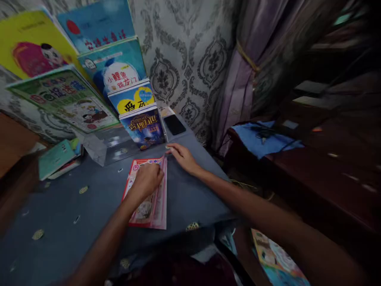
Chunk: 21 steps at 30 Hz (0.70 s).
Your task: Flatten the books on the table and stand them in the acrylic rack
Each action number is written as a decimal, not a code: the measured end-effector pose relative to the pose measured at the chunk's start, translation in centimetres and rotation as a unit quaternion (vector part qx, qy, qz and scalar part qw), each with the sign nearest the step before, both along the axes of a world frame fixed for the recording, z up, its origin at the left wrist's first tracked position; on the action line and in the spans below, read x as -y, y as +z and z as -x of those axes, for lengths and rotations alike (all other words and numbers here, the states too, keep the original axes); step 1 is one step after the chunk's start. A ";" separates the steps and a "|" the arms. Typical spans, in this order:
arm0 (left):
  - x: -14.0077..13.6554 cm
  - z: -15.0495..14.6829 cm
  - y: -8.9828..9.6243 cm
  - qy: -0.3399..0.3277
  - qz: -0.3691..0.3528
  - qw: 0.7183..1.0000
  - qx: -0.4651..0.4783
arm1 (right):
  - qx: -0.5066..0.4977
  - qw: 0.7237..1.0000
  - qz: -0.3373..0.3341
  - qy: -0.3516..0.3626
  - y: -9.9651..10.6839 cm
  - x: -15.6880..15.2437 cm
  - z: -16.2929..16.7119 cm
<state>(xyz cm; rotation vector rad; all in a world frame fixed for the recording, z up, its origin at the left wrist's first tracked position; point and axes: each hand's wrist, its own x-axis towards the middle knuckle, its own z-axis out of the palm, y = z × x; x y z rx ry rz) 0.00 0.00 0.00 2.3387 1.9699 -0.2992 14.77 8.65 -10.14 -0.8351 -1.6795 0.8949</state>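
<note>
- Just in from the near edge of the bench [98,198], toward its right edge, the booklet [144,212] is laid flat, its red cover partly hidden by an arm.
- Down its right side a pink see-through strip [161,206] is shown, seemingly part of a wrapper; as far as can be judged, the handling is only partly done, since the strip has not been parted from the booklet.
- What is left seems to be centred on that side, where both hands are gathered.
- The left hand [148,178] is set over the upper half of the booklet, knuckles up and fingers curled in; what is held beneath, if anything, cannot be told.
- The right hand [182,157] is brought in low from the right edge, palm turned inward, with thumb and forefinger narrowed at the booklet's top right corner; whether the corner is pinched cannot be told.
- Beyond, toward the far edge, upright books [143,129] are held in a clear stand [114,145].
- At the far right corner, a phone [174,124] is laid beside them.
</note>
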 end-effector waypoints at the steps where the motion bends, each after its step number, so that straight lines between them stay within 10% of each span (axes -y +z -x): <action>1: 0.1 0.1 0.0 0.001 -0.001 1.000 0.003 | -0.001 1.000 0.001 -0.004 0.0 0.0 0.0; 14: 1.5 -0.4 -2.1 -0.010 -0.068 0.997 -0.020 | 0.266 0.959 -0.098 0.030 1.0 2.1 0.2; 21: 1.9 5.1 -3.0 -0.006 -0.099 0.995 0.013 | 0.374 0.920 -0.116 0.014 1.5 3.7 0.6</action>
